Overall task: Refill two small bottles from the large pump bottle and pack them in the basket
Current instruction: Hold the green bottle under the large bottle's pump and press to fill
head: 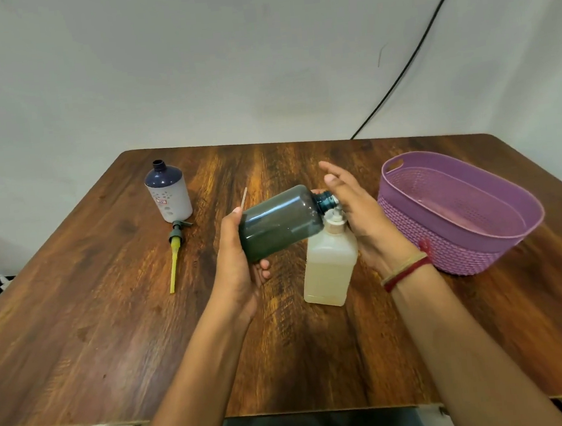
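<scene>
My left hand (240, 267) grips the base of a dark teal bottle (278, 221) and holds it tilted on its side above the table. Its uncapped mouth points right, just over the white cap of a clear bottle (328, 269) of pale liquid, which stands upright on the table. My right hand (354, 213) is beside that cap and the teal bottle's mouth, with fingers straight and palm facing left; whether it touches them is unclear. A white bottle with a dark blue shoulder (169, 192) stands uncapped at the back left. The purple basket (500, 248) at the right holds nothing.
A pump head with a yellow tube (174, 256) lies on the wooden table (113, 329) in front of the white bottle. A thin pale stick (244, 197) lies behind the teal bottle. A black cable (406, 66) runs down the wall behind the basket.
</scene>
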### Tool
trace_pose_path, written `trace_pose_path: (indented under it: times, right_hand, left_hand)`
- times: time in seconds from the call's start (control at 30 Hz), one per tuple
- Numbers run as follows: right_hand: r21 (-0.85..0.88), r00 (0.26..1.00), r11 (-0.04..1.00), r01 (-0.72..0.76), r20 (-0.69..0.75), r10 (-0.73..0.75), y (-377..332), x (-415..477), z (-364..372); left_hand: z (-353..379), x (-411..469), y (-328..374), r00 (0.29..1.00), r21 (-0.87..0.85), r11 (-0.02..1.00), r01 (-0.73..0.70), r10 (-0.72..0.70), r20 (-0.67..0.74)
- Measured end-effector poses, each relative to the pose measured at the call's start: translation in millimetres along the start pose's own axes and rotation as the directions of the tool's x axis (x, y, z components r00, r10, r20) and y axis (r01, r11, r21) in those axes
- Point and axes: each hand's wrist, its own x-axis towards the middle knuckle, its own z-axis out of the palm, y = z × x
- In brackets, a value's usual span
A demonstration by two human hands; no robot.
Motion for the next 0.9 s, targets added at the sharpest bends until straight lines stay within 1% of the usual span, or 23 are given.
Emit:
trace_pose_path:
  times: [0.07,0.13,0.23,0.33,0.5,0.57,0.67,0.77,0.9]
  right_hand:
    - [0.016,0.999,1.000,0.023,-0.029,-0.023,0.7,0.7,1.2]
    - [-0.020,0.997,0.999,0.048,-0.062,-0.049,1.4,0.3,2.6]
    - [-0.111,0.999,0.993,0.032,-0.023,-0.035,-0.3,-0.4,2.7]
    - [-0.071,1.000,0.997,-0.015,0.015,0.016,0.1,-2.2,1.0]
    - [-0.039,0.998,0.998,0.042,-0.044,-0.044,3.9,0.0,2.4]
    - [-0.054,0.995,0.996,0.064,-0.067,-0.068,4.9,0.0,3.9]
    - [-0.133,0.998,0.990,0.046,-0.034,-0.051,3.1,-0.9,3.7]
    - [-0.085,1.000,0.996,-0.008,0.009,0.009,1.5,-2.1,1.5]
    - [-0.121,1.000,0.993,0.015,0.004,-0.015,0.4,-2.4,1.3]
  left_hand:
    - [-0.4,0.0,0.6,1.000,-0.005,1.000,0.005,-0.005,0.000]
    - [-0.5,-1.1,2.3,1.000,-0.007,1.000,0.011,-0.011,-0.002]
    - [-0.7,-3.3,5.2,1.000,-0.004,1.000,0.016,-0.016,0.016]
    - [-0.9,-3.9,5.9,0.999,-0.001,1.000,0.015,-0.015,0.030]
    - [-0.7,-1.5,2.5,1.000,-0.004,1.000,0.028,-0.028,0.002]
    - [-0.8,-2.5,3.6,1.000,-0.007,1.000,0.024,-0.024,-0.002]
    - [-1.1,-5.1,6.5,1.000,0.002,1.000,0.006,-0.006,0.010]
    - [-1.0,-6.0,7.3,1.000,0.015,1.000,-0.013,0.013,0.012]
    - [-1.2,-4.8,8.4,1.000,0.036,0.999,0.000,-0.001,0.018]
